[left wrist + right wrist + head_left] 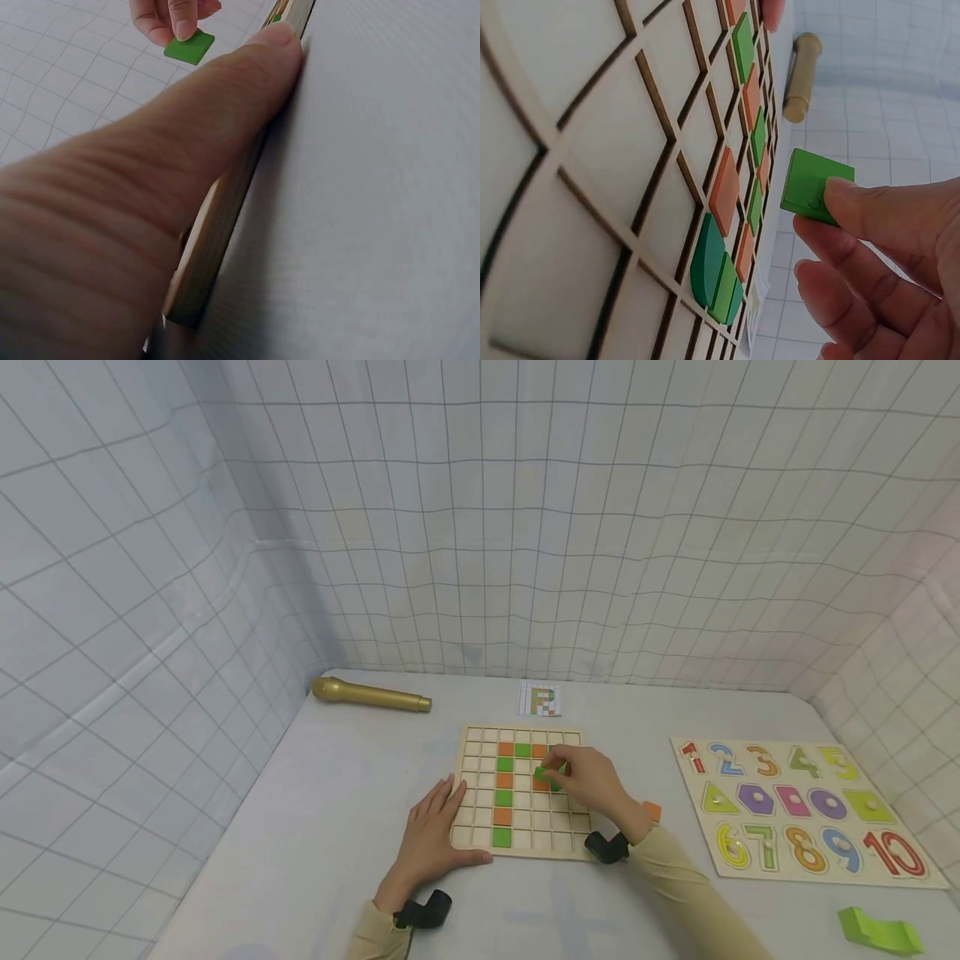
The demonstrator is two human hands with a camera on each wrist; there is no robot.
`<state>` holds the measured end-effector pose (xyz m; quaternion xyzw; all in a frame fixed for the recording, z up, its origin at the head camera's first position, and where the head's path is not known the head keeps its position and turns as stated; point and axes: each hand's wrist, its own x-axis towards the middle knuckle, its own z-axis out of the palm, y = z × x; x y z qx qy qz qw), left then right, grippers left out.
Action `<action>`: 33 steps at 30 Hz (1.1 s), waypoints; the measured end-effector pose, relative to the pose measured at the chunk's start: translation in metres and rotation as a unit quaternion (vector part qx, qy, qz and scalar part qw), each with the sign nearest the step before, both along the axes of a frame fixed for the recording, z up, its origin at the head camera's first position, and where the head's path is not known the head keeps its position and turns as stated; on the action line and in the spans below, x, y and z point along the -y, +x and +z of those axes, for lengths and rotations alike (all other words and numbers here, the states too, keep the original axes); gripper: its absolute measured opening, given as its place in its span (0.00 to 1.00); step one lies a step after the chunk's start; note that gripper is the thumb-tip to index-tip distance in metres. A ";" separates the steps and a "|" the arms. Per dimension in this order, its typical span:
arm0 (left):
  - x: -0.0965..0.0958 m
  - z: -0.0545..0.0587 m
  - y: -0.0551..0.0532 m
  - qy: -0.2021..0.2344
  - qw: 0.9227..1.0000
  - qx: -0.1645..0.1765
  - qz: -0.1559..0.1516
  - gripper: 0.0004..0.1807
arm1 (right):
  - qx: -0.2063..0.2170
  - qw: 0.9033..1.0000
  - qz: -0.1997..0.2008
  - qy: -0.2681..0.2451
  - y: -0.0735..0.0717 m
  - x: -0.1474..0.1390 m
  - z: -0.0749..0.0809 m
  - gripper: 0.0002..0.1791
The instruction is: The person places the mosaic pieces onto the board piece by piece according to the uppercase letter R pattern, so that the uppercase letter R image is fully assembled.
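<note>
A wooden grid board (462,817) lies on the white table, with orange and green square tiles set in its cells. My left hand (431,835) rests at the board's left and near edges, fingers straight, the thumb along the near edge. Between thumb and fingers, my right hand (592,781) pinches a bright green square tile (807,180), held above the board's upper right part. Below it sit an orange tile (724,191) and a dark green tile with a rounded side (707,259). The right hand partly covers these cells in the head view.
Behind the board lies a small pattern card (540,699). A gold microphone (371,695) is at the back left. To the right are a number-and-shape puzzle board (757,866) and a green curved block (881,933). An orange tile (652,811) lies by my right wrist.
</note>
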<state>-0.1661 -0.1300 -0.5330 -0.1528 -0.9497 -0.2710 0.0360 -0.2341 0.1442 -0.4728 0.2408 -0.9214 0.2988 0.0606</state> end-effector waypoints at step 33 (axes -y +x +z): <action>0.001 0.001 0.001 0.005 1.000 0.002 -0.002 0.63 | 0.061 0.997 -0.017 0.047 -0.012 0.037 -0.009 0.03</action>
